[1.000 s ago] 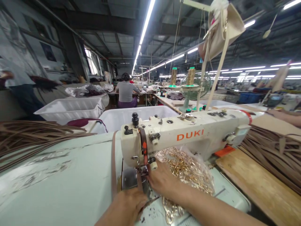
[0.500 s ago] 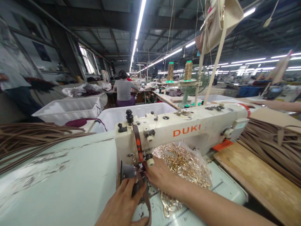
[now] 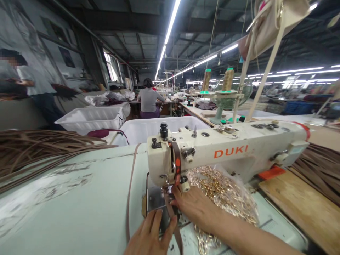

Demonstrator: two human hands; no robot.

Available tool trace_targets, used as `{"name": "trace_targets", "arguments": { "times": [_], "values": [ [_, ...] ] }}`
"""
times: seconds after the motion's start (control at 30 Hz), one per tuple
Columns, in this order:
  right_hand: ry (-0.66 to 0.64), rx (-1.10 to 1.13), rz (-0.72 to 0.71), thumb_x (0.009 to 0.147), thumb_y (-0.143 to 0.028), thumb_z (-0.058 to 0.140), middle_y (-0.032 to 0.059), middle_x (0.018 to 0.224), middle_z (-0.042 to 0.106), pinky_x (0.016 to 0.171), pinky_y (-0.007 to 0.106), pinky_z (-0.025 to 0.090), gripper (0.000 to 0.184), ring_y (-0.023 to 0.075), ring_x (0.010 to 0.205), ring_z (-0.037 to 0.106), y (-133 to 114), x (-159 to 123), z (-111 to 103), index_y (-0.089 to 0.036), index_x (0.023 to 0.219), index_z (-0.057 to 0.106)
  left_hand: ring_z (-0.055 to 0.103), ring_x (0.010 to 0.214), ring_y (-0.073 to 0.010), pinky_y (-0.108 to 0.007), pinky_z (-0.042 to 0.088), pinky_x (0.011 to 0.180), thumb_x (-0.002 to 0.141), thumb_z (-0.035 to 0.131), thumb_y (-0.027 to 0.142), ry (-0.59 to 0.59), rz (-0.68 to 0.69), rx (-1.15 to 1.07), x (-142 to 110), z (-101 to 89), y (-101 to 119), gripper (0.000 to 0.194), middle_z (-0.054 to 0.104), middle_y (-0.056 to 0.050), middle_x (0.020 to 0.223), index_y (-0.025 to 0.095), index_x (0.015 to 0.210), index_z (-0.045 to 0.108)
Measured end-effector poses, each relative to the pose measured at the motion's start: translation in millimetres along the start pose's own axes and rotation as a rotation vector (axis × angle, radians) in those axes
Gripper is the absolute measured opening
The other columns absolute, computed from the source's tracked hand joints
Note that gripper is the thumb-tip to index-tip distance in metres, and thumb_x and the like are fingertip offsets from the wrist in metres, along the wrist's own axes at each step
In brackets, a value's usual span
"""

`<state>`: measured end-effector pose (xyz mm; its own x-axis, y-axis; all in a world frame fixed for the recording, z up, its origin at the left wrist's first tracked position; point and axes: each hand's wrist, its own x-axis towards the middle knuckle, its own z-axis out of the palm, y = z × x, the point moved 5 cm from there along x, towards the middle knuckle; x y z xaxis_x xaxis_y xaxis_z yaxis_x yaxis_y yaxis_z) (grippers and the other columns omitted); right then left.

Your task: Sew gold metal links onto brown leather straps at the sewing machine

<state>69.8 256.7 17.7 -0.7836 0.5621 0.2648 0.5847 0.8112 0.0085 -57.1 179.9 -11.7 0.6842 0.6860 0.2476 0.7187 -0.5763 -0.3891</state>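
A brown strap (image 3: 170, 209) runs from beneath the needle area of the white sewing machine (image 3: 202, 152) down toward me. My right hand (image 3: 196, 207) is closed close to the presser foot, its thumb and fingertips at the strap's edge; the fingertips are partly hidden. My left hand (image 3: 151, 232) lies with fingers stretched over the metal plate (image 3: 154, 197), the thumb touching the strap. Behind my right forearm, a clear plastic bag (image 3: 223, 191) of gold metal clasps rests on the machine bed, several spilling near my wrist.
Piles of brown straps lie on the pale green tabletop (image 3: 106, 191) at left and beyond a wooden board (image 3: 305, 205) at right. White bins (image 3: 90, 118) stand behind. Two thread cones (image 3: 227, 79) rise at the back. A co-worker (image 3: 149, 99) sits ahead; another person (image 3: 39, 85) stands left.
My view has swung left, so the machine and hands appear further right. A strap length now shows on the tabletop left of the machine. Both hands stay by the needle area.
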Motion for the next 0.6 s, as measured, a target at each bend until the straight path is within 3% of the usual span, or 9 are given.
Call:
{"name": "trace_targets", "arguments": {
  "times": [0.13, 0.3, 0.43, 0.6],
  "values": [
    [-0.028, -0.014, 0.002, 0.095, -0.027, 0.041, 0.0097, 0.105, 0.06, 0.059, 0.03, 0.044, 0.024, 0.0223, 0.081, 0.06, -1.4, 3.1, -3.7, -0.016, 0.116, 0.04, 0.065, 0.09, -0.033, -0.035, 0.057, 0.07, 0.082, 0.048, 0.061, 0.017, 0.053, 0.071, 5.9, -10.6, 3.8, 0.063, 0.065, -0.021, 0.103, 0.021, 0.13, 0.048],
    [-0.097, -0.067, 0.019, 0.096, -0.026, 0.037, 0.0129, 0.105, 0.061, 0.047, 0.029, 0.038, 0.022, 0.0213, 0.069, 0.06, -7.1, 10.1, -7.5, -0.015, 0.113, 0.043, 0.065, 0.091, -0.0339, -0.036, 0.057, 0.072, 0.082, 0.049, 0.061, 0.018, 0.06, 0.061, 7.3, -11.8, 5.5, 0.065, 0.065, -0.023, 0.104, 0.017, 0.131, 0.048],
    [-0.16, -0.057, 0.029, 0.095, -0.023, 0.037, 0.0132, 0.1, 0.063, 0.046, 0.028, 0.037, 0.023, 0.0227, 0.073, 0.061, -12.9, 15.4, -8.2, -0.013, 0.115, 0.044, 0.066, 0.089, -0.0342, -0.037, 0.057, 0.071, 0.083, 0.052, 0.056, 0.038, 0.066, 0.059, 7.7, -12.5, 7.4, 0.06, 0.065, -0.024, 0.1, 0.015, 0.127, 0.051],
    [-0.059, -0.006, 0.056, 0.095, -0.031, 0.039, 0.0094, 0.097, 0.065, 0.055, 0.027, 0.041, 0.02, 0.0217, 0.078, 0.062, -5.9, 8.7, -16.6, -0.016, 0.105, 0.049, 0.064, 0.095, -0.0326, -0.035, 0.056, 0.074, 0.083, 0.056, 0.043, 0.073, 0.083, 0.098, 5.4, -8.9, 7.6, 0.053, 0.065, -0.021, 0.105, 0.015, 0.127, 0.05]
  ]
}}
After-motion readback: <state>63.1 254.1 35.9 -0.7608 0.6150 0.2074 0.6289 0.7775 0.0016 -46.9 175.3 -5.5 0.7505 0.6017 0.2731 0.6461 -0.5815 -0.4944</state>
